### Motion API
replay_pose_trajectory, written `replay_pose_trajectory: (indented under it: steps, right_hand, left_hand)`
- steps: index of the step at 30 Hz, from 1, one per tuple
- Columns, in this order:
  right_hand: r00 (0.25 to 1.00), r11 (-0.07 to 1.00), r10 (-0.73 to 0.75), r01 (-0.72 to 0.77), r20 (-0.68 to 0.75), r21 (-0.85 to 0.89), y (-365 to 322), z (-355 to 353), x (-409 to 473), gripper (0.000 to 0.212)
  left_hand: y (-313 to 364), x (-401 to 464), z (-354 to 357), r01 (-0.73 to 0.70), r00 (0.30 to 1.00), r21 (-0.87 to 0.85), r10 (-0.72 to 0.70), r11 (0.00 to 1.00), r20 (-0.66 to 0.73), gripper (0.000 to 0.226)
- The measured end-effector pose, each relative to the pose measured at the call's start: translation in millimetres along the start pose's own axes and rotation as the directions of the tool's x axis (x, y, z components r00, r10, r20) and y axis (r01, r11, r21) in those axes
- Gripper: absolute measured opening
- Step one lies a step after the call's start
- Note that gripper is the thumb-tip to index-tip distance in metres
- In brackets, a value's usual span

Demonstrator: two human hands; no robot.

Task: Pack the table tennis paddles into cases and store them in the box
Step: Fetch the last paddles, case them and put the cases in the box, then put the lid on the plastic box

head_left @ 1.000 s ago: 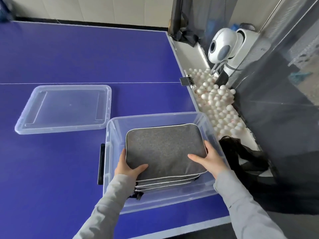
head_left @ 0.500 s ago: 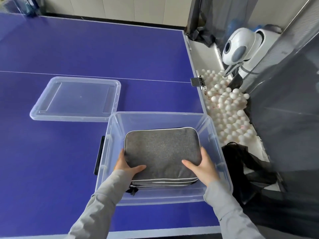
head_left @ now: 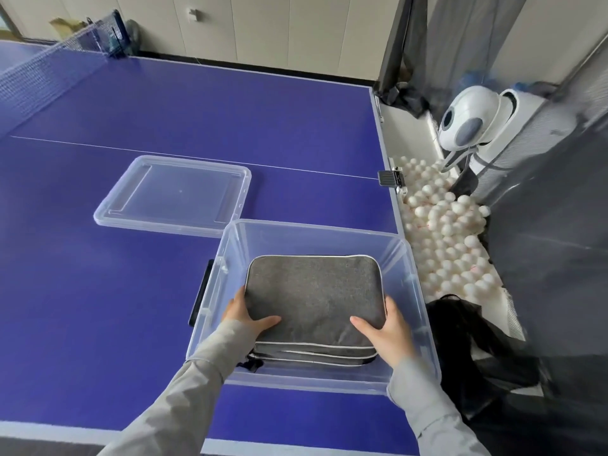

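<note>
**Cases sink lower into the box**

Lower in the box than a second ago, the stack of grey cases now sits close to the bottom, with both hands holding its near corners as before; the view has also tilted up, bringing in the net.

Largest first: the blue worktop fills most of the view, its net at the far left. At its near right corner stands the clear plastic box, a black latch on its left wall. Flat on the worktop, just beyond the box to the left, lies the clear lid.

Inside the box lie the stacked grey paddle cases, zip edges facing the person. The left hand grips the near left corner, thumb on top and fingers tucked down the side. The right hand grips the near right corner the same way.

Off the worktop's right edge a white ball machine stands above a heap of white balls.
</note>
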State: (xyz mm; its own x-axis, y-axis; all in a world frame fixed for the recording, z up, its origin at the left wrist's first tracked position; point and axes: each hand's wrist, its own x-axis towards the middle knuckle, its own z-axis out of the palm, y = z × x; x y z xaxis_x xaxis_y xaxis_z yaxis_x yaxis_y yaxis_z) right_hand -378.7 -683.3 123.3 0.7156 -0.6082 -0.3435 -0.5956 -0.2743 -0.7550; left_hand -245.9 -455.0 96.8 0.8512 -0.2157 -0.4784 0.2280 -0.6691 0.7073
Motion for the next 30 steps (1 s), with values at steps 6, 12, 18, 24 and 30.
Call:
replay_pose_trajectory:
  steps: [6,12,18,24,30]
  right_hand:
    - [0.996,0.995,-0.078,0.074,-0.051,-0.064,0.4,-6.1,-5.5,0.084]
    - [0.945,0.958,-0.266,0.236,-0.189,-0.166,-24.2,-6.8,-8.1,0.073]
    - [0.908,0.903,-0.389,0.343,-0.153,-0.259,-75.6,17.3,2.3,0.065]
    - [0.899,0.887,-0.43,0.404,-0.079,-0.226,-148.4,81.5,30.5,0.063]
    - [0.911,0.874,-0.412,0.398,0.009,-0.278,-227.9,170.0,83.5,0.06]
  left_hand:
    - [12.7,-16.1,1.0,-0.13,0.991,0.195,0.134,0.972,-0.007,0.092]
    - [24.8,-32.6,-14.6,-0.285,0.944,0.321,0.324,0.903,-0.071,0.084]
    - [33.0,-21.5,-72.7,-0.387,0.854,0.389,0.484,0.836,-0.191,0.076]
    - [-9.7,40.7,-179.7,-0.214,0.879,0.363,0.341,0.907,-0.333,0.074]
    - [-72.2,130.2,-281.7,0.01,0.952,0.274,0.075,0.962,-0.298,0.078]
